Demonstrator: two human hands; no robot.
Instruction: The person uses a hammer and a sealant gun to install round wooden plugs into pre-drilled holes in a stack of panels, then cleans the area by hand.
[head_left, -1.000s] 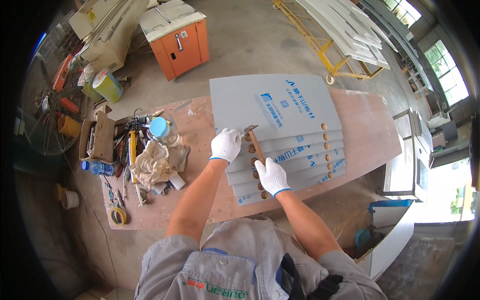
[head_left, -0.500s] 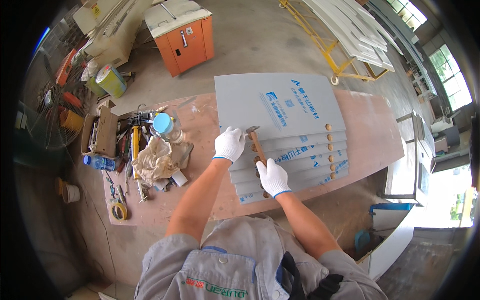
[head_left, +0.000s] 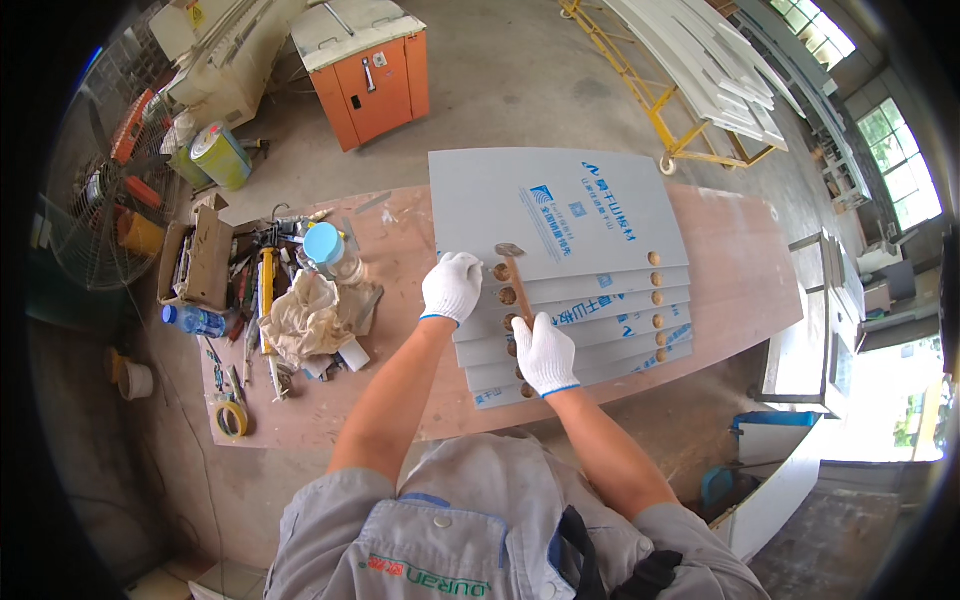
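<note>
My right hand (head_left: 545, 355), in a white knit glove, is wrapped round the wooden handle of a hammer (head_left: 521, 290). The hammer's metal head lies over the top panel's left side, near its round holes. My left hand (head_left: 452, 288), also gloved, has its fingers curled together beside that panel's left edge; whatever they hold, if anything, is hidden. Grey panels (head_left: 480, 195) with blue print are stacked in steps toward me. Round holes run down both their left and right sides, showing a brown inside.
The pinkish-brown tabletop (head_left: 740, 260) carries a cluttered pile on the left: a cardboard box (head_left: 208, 255), a jar with a blue lid (head_left: 325, 245), a crumpled cloth (head_left: 305, 318), a water bottle (head_left: 195, 321) and a tape roll (head_left: 232, 419). An orange cabinet (head_left: 375, 95) stands beyond.
My left hand has drawn slightly left, away from the holes. The hammer's head has shifted a little up and right, while my right hand keeps its grip on the handle.
</note>
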